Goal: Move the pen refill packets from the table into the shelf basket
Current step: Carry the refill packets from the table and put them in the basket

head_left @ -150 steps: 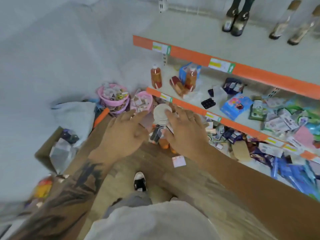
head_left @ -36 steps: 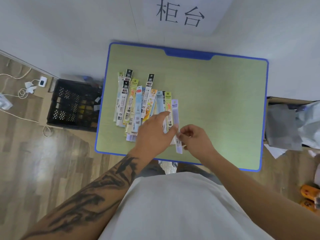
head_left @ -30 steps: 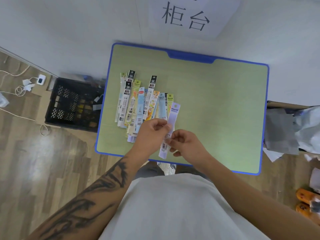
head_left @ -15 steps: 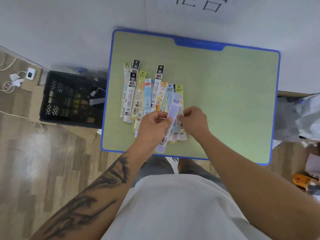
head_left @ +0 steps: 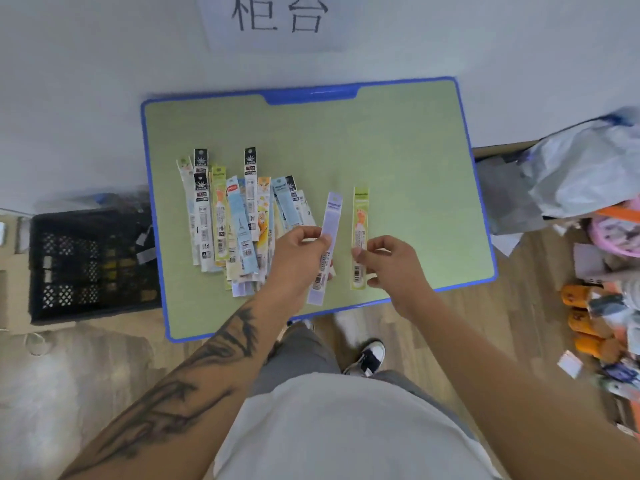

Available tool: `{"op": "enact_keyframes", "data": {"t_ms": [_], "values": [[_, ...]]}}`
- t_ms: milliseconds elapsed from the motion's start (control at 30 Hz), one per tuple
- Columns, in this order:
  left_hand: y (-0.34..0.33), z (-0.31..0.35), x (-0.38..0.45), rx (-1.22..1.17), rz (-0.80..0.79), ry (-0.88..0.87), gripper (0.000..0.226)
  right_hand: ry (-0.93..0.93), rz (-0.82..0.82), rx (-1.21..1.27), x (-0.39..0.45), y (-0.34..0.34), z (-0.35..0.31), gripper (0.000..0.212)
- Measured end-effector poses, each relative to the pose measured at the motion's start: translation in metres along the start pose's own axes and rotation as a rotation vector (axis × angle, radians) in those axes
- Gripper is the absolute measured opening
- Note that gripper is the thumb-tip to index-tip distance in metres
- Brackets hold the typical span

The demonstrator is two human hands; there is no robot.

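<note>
Seen from above, a person stands at a green table (head_left: 398, 150) with a blue rim. The left hand (head_left: 298, 254) pinches a lilac refill packet (head_left: 327, 247) near its middle. The right hand (head_left: 388, 261) pinches a yellow-green refill packet (head_left: 359, 220) low on its edge. Both packets appear lifted, probably to be gathered into 1 bundle. A fanned pile of refill packets (head_left: 235, 220) lies on the table's left half. No shelf basket is visible.

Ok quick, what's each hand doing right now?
Left hand: pinching the long pale purple plastic refill packet.
Right hand: pinching the long yellow-green plastic refill packet.
</note>
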State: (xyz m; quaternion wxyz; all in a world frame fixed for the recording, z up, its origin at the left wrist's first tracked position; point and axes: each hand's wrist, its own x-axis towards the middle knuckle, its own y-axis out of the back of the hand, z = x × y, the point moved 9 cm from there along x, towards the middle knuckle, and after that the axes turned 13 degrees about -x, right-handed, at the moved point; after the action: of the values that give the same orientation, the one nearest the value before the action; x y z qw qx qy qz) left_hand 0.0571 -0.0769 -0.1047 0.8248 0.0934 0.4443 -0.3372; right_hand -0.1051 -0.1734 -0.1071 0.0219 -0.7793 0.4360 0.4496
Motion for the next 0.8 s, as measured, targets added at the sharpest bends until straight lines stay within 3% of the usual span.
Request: {"op": "enact_keyframes", "data": {"t_ms": [400, 567, 800], "values": [[-0.137, -0.085, -0.113, 0.111, -0.219, -0.043, 0.026, 0.129, 0.081, 0.485, -0.128, 0.137, 0.095, 0.019], [-0.198, -0.156, -0.178, 0.233, -0.348, -0.042, 0.034, 0.157, 0.228, 0.607, -0.195, 0.22, 0.179, 0.017], [-0.302, -0.251, -0.262, 0.428, -0.524, -0.064, 0.032, 0.113, 0.341, 0.806, -0.267, 0.279, 0.311, 0.018]]}}
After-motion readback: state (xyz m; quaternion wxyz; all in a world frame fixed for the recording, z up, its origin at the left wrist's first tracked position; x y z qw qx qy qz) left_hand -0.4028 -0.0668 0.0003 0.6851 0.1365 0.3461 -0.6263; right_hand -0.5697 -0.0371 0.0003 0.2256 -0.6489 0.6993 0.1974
